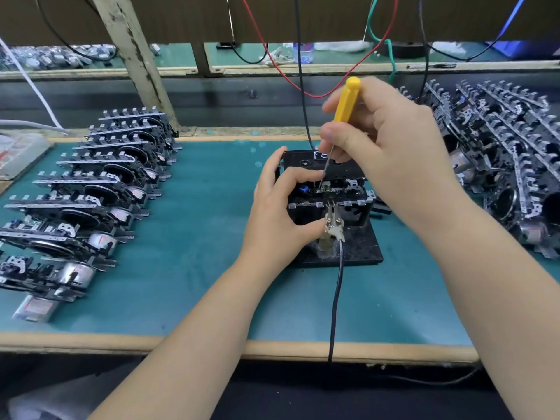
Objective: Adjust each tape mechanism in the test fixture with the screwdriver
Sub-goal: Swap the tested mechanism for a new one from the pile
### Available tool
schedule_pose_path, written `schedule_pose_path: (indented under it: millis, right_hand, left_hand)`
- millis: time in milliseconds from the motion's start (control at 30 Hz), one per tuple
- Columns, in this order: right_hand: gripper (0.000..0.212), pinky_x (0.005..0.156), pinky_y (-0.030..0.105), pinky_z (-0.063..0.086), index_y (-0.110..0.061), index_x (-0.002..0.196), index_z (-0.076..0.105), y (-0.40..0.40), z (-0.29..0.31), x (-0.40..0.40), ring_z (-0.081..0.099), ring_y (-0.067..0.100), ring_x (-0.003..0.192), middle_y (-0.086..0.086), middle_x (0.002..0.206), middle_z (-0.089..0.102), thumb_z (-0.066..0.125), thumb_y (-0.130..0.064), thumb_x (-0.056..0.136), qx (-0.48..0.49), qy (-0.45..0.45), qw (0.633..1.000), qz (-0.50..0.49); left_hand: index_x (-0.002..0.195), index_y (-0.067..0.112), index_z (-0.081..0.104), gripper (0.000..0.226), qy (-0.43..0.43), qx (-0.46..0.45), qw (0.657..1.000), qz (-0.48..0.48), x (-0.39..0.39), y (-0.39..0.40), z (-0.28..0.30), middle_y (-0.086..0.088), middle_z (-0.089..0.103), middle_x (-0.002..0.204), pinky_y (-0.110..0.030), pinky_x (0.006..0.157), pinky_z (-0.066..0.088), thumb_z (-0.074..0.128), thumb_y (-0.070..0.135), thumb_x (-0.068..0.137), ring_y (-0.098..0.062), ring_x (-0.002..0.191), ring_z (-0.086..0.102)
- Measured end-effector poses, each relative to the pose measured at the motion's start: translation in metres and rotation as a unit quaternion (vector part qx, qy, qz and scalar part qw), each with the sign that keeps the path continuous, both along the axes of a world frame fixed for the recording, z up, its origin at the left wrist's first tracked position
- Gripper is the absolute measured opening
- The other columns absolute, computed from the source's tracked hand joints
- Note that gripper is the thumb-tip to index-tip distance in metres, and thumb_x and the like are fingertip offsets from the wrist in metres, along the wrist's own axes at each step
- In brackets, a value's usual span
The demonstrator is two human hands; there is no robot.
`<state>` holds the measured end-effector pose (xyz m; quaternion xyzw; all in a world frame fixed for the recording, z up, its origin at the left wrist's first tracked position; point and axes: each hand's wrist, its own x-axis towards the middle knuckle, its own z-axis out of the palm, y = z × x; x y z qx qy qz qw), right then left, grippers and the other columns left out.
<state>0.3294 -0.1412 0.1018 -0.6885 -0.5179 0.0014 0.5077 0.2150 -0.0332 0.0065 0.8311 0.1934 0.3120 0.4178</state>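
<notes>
Two hands were on the job at bench centre. Right hand (391,140) gripped the screwdriver (345,104) by its yellow handle, fingers curled round it, thumb low near where the thin metal shaft started. Shaft ran down and slightly left; tip sat on a small part of the tape mechanism (327,189), just right of a blue component (304,188). Exact contact point too small to make out.

Mechanism was seated in the black test fixture (354,250), which stood on the green mat (188,237) near the middle of the bench. Black cassette-like block (318,165) with white handwriting sat at the fixture's far side. Left hand (278,213) held the fixture and mechanism from the left, fingers curled round the top and front edge, thumb by the metal clip (331,222) at the front. Black cable (336,298) ran from that clip toward the near edge of the bench and over it.

Left of the fixture: rows of tape mechanisms (100,189) stacked overlapping on the mat. Right: a denser pile of mechanisms (509,165), partly behind the right forearm. Red (272,60), green (391,56) and black wires hung down from above at the back.
</notes>
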Motion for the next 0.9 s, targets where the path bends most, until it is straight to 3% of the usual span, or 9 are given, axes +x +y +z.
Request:
schedule_pose_path:
  millis: [67, 133, 267, 367, 467, 567, 667, 767, 900]
  right_hand:
    - [0.042, 0.081, 0.037, 0.058, -0.022, 0.137, 0.052, 0.002, 0.000, -0.003, 0.071, 0.014, 0.074, -0.001, 0.077, 0.073, 0.066, -0.016, 0.097, 0.009, -0.026, 1.000, -0.003]
    - [0.054, 0.079, 0.034, 0.055, -0.027, 0.145, 0.046, 0.004, 0.000, -0.004, 0.067, 0.017, 0.069, 0.003, 0.073, 0.070, 0.067, -0.018, 0.096, 0.009, -0.059, 0.998, -0.012]
    - [0.032, 0.072, 0.033, 0.049, -0.017, 0.125, 0.057, 0.007, 0.002, -0.004, 0.056, 0.021, 0.063, 0.008, 0.071, 0.065, 0.068, -0.024, 0.096, -0.002, -0.085, 0.996, -0.032]
    - [0.020, 0.076, 0.037, 0.051, -0.013, 0.121, 0.056, 0.008, 0.004, -0.003, 0.061, 0.021, 0.074, 0.007, 0.084, 0.068, 0.055, -0.019, 0.102, 0.005, -0.061, 0.998, -0.023]
    - [0.028, 0.083, 0.039, 0.058, -0.015, 0.130, 0.055, 0.007, 0.004, 0.001, 0.070, 0.014, 0.083, 0.000, 0.090, 0.071, 0.051, -0.011, 0.102, 0.029, -0.010, 1.000, -0.006]
    - [0.042, 0.081, 0.039, 0.060, -0.025, 0.139, 0.051, 0.009, 0.005, 0.001, 0.071, 0.018, 0.080, 0.002, 0.083, 0.069, 0.057, -0.010, 0.100, 0.044, -0.008, 0.999, -0.006]
    - [0.029, 0.077, 0.045, 0.056, -0.023, 0.125, 0.061, 0.014, 0.003, 0.002, 0.067, 0.022, 0.076, 0.006, 0.079, 0.065, 0.062, -0.013, 0.098, 0.046, -0.021, 0.999, -0.012]
    - [0.020, 0.072, 0.033, 0.051, -0.024, 0.112, 0.065, 0.015, 0.000, 0.003, 0.058, 0.019, 0.069, 0.001, 0.075, 0.062, 0.070, -0.016, 0.094, 0.065, -0.034, 0.997, -0.030]
    - [0.030, 0.071, 0.014, 0.045, -0.040, 0.107, 0.061, 0.017, -0.001, 0.005, 0.060, 0.011, 0.074, -0.011, 0.082, 0.064, 0.076, -0.021, 0.090, 0.034, -0.038, 0.998, -0.033]
  left_hand:
    - [0.106, 0.058, 0.052, 0.067, -0.003, -0.001, 1.000, -0.002, 0.000, 0.000, 0.000, 0.016, 0.017, 0.163, -0.021, 0.109, 0.030, 0.092, 0.020, 0.068, -0.002, 0.148, 0.025]
    - [0.107, 0.056, 0.054, 0.066, -0.004, 0.002, 1.000, -0.002, 0.000, 0.000, 0.000, 0.016, 0.017, 0.164, -0.023, 0.110, 0.031, 0.092, 0.020, 0.068, -0.001, 0.147, 0.024]
    - [0.107, 0.055, 0.054, 0.065, -0.004, 0.006, 1.000, 0.001, 0.000, 0.001, -0.001, 0.016, 0.017, 0.164, -0.021, 0.110, 0.031, 0.092, 0.020, 0.069, 0.001, 0.147, 0.024]
    - [0.105, 0.056, 0.053, 0.066, -0.011, 0.008, 1.000, 0.000, 0.001, 0.002, -0.002, 0.014, 0.019, 0.163, -0.016, 0.110, 0.030, 0.093, 0.019, 0.068, 0.004, 0.145, 0.024]
    - [0.105, 0.057, 0.053, 0.066, -0.021, 0.006, 1.000, -0.007, 0.001, 0.002, -0.004, 0.013, 0.020, 0.162, -0.007, 0.106, 0.028, 0.093, 0.020, 0.068, 0.011, 0.142, 0.023]
    - [0.105, 0.058, 0.054, 0.066, -0.017, 0.007, 1.000, -0.008, 0.000, 0.001, -0.001, 0.017, 0.019, 0.162, -0.006, 0.106, 0.027, 0.093, 0.020, 0.068, 0.001, 0.145, 0.027]
    - [0.104, 0.056, 0.055, 0.066, -0.017, 0.022, 1.000, 0.000, 0.001, 0.002, -0.004, 0.019, 0.019, 0.162, -0.005, 0.107, 0.025, 0.094, 0.017, 0.066, 0.005, 0.145, 0.026]
    - [0.103, 0.057, 0.059, 0.064, -0.037, 0.040, 0.998, -0.011, -0.002, 0.003, -0.012, 0.030, 0.014, 0.159, -0.005, 0.107, 0.027, 0.095, 0.021, 0.063, 0.010, 0.144, 0.023]
    - [0.110, 0.061, 0.058, 0.063, -0.043, 0.020, 0.999, -0.024, -0.002, 0.007, -0.019, 0.040, 0.009, 0.155, -0.032, 0.111, 0.041, 0.090, 0.044, 0.058, 0.005, 0.145, 0.028]
